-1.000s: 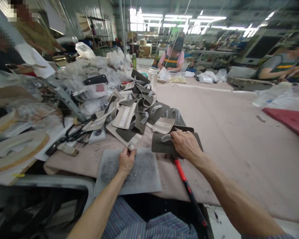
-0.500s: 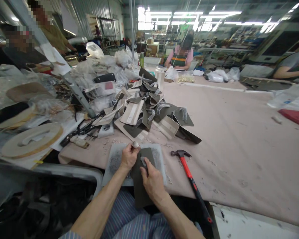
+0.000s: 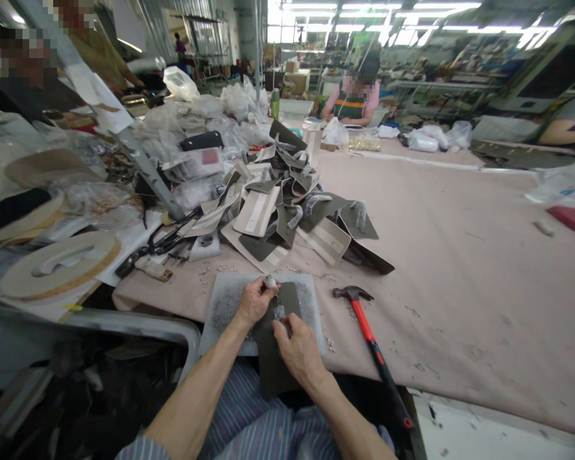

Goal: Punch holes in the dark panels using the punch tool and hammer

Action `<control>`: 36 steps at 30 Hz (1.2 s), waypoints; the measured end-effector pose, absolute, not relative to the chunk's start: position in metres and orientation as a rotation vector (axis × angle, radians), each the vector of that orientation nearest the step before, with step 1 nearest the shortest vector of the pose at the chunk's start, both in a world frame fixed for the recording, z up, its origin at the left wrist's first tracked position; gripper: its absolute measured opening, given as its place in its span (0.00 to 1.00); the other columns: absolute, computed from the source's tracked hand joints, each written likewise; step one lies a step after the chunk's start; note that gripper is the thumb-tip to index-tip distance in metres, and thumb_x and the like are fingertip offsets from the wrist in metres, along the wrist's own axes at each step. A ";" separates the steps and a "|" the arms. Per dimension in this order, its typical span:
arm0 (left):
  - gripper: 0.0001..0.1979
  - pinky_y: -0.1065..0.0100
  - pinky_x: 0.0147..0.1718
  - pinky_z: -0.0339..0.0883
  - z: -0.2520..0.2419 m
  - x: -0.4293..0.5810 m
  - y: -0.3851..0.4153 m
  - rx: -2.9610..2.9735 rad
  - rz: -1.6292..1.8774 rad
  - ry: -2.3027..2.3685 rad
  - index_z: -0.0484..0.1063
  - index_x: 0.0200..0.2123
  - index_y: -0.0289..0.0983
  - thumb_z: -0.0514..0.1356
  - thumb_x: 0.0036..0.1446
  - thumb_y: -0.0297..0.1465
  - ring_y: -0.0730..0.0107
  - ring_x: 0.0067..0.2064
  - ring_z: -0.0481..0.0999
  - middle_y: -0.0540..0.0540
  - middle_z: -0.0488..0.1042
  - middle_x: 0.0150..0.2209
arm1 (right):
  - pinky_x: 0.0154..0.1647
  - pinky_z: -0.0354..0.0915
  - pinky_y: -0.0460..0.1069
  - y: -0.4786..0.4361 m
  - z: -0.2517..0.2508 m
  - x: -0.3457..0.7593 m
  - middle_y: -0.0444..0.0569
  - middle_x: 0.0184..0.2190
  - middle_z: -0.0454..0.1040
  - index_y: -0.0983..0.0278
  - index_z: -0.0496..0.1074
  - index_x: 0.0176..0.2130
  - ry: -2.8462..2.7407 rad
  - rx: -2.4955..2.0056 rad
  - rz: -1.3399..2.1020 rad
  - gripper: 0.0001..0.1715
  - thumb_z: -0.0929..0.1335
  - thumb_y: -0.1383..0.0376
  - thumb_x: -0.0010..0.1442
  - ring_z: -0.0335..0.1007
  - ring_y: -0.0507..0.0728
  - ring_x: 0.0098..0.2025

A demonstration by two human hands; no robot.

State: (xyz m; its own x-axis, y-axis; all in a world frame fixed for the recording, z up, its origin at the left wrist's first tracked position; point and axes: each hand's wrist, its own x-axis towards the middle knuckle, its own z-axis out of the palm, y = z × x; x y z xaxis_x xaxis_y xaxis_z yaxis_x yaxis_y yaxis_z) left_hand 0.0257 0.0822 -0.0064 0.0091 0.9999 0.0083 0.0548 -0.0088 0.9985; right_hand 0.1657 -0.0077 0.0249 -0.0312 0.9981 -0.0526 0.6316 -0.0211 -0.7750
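Note:
A dark grey-green panel lies over a translucent board at the table's near edge and hangs past that edge. My left hand pinches a small tool with a pale, rounded top above the panel's upper left part. My right hand is closed on a plastic-wrapped strip on the panel, thumb and forefinger together. To the right of the board rests a claw hammer with a red and black handle. The lower end of the tool is too small to make out.
A pile of similar panels lies beyond the board. Left are a large tape roll, tools and a bin of dark pieces. A slanted metal post stands at left. Other people sit or stand farther off.
My left hand and the small tool have shifted slightly right over the panel. My right fingers have drawn in around the wrapped strip. The whole view has shifted a little.

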 end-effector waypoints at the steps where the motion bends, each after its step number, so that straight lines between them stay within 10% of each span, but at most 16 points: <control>1: 0.12 0.65 0.40 0.73 -0.006 0.026 0.082 1.272 1.174 1.242 0.77 0.37 0.34 0.65 0.52 0.36 0.61 0.38 0.81 0.43 0.81 0.35 | 0.36 0.61 0.48 -0.008 0.025 0.165 0.51 0.32 0.77 0.63 0.70 0.35 -1.709 -1.703 0.882 0.15 0.63 0.56 0.65 0.74 0.58 0.35; 16: 0.08 0.64 0.44 0.70 0.003 0.029 0.073 1.812 1.062 1.320 0.76 0.39 0.39 0.59 0.56 0.26 0.63 0.40 0.77 0.46 0.79 0.37 | 0.44 0.64 0.58 -0.013 0.021 0.319 0.64 0.44 0.71 0.68 0.69 0.46 -1.889 -2.331 0.154 0.17 0.63 0.59 0.63 0.69 0.68 0.45; 25: 0.06 0.64 0.41 0.70 -0.002 0.020 0.086 1.710 0.993 1.216 0.77 0.36 0.38 0.59 0.56 0.29 0.63 0.38 0.77 0.46 0.79 0.35 | 0.18 0.57 0.46 -0.014 0.051 0.313 0.40 0.22 0.61 0.59 0.58 0.30 -1.005 -1.911 1.541 0.11 0.63 0.56 0.59 0.55 0.50 0.17; 36: 0.05 0.64 0.37 0.67 0.004 0.025 0.076 1.729 1.072 1.194 0.75 0.31 0.40 0.59 0.54 0.27 0.63 0.32 0.73 0.45 0.76 0.29 | 0.22 0.40 0.49 0.016 0.121 0.247 0.42 0.17 0.61 0.60 0.62 0.30 -2.131 -1.716 0.550 0.15 0.60 0.56 0.66 0.50 0.51 0.17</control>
State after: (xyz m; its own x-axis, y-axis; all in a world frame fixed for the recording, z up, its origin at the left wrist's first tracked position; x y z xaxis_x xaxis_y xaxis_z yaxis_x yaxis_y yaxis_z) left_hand 0.0246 0.0759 0.0043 0.2092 0.9545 0.2123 0.3132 -0.2711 0.9102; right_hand 0.2468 0.0163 0.1214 -0.2063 0.9781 0.0275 0.8427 0.1918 -0.5031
